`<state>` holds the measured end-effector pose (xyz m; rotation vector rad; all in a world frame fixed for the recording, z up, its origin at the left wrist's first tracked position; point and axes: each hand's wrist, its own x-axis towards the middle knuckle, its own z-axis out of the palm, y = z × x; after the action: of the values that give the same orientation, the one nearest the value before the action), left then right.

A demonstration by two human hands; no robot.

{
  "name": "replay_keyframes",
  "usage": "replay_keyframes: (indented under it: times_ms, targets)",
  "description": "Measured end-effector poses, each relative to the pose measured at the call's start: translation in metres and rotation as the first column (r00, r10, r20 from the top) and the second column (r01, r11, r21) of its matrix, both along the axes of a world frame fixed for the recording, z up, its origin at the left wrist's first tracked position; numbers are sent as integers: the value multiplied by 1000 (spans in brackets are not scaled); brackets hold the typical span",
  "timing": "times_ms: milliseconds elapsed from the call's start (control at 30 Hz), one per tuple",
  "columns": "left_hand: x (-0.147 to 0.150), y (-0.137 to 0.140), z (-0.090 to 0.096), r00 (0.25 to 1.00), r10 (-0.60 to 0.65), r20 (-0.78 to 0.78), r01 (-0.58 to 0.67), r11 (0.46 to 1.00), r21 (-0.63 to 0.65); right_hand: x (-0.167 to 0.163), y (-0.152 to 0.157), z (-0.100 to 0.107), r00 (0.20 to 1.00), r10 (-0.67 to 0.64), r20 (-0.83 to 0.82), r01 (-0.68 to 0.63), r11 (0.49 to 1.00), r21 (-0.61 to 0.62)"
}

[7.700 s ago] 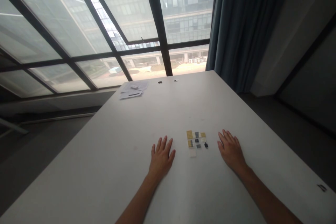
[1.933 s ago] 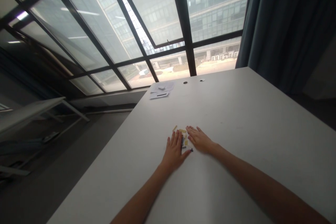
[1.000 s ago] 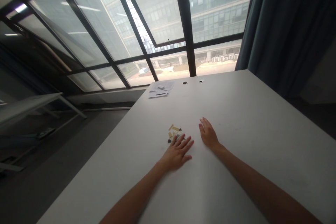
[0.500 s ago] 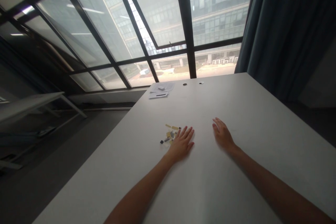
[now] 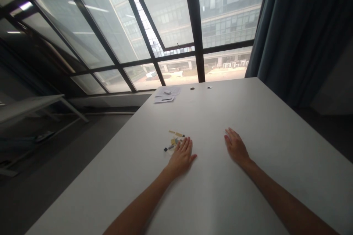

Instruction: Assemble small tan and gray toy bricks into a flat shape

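A small heap of loose building bricks, yellow, grey and dark, lies on the white table. Over the right side of this heap rests my left hand, palm down, its fingers straight and the thumb held apart. Part of the heap is hidden beneath those fingers, and I cannot tell whether they touch the bricks. To the right, my right hand is on or just above the bare tabletop, fingers stretched forward, holding nothing.
Papers with a small pale object on top lie at the table's far left corner. Two round cable holes sit near the far edge. Beyond are tall windows, with a dark curtain at the right and another table at the left.
My left hand has moved slightly left and nearer to me, and its fingers have drawn closer together. My right hand has shifted slightly nearer. The view has turned a little.
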<state>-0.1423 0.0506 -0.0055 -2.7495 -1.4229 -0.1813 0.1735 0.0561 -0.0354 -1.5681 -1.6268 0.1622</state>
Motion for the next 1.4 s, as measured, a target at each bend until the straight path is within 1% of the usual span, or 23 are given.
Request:
replay_keyframes:
  times_ms: [33,100,133,200,300,367,467,533,600,700,800,867,1000,1200,1300,1400]
  targets:
    - [-4,-4,-2,1000,5,-10,-5,1000,4,0,0,0,1000,-7,-15,7,1000,0]
    - [-15,-3,-4,996,89,-14,-89,996,27,1,0,-1,999,-10,-30,10,1000,-1]
    - [-21,0,-3,990,138,-10,-138,990,33,1,0,-1,1000,-7,-27,7,1000,-1]
    - [-34,10,-2,982,188,-7,-188,982,28,1,0,-1,1000,5,-11,-5,1000,-1]
    - [-46,26,4,981,193,-21,-193,981,5,1,0,1,1000,1,-7,-1,1000,0]
    - [-46,31,9,980,197,-36,-197,980,-1,1,-1,2,1000,-14,-20,14,1000,2]
    - [-29,31,19,978,204,-35,-203,979,15,0,0,1,999,-27,-33,27,1000,5]
    - [-3,28,26,987,161,-1,-161,987,27,1,1,0,999,-30,-41,30,1000,7]
    - [31,26,29,993,115,38,-115,993,-1,1,2,-1,998,-34,-53,35,999,7]
    - [79,28,27,988,111,109,-99,989,-108,3,3,-1,996,-40,-83,41,999,10]
    - [107,33,18,975,134,179,-106,982,-157,6,3,0,990,-49,-135,53,998,22]
    - [112,36,11,971,128,203,-98,983,-153,8,3,1,984,-57,-171,61,998,20]
    - [107,38,0,974,92,209,-64,988,-137,8,4,2,980,-67,-189,67,998,-4]
    - [106,39,-2,976,89,199,-63,989,-132,5,3,6,988,-67,-137,63,997,-34]
    - [107,39,-2,975,91,204,-66,989,-129,3,0,10,995,-75,-67,71,996,-60]
    - [107,38,-3,974,90,210,-65,990,-125,-1,-6,15,989,-98,115,111,987,-116]
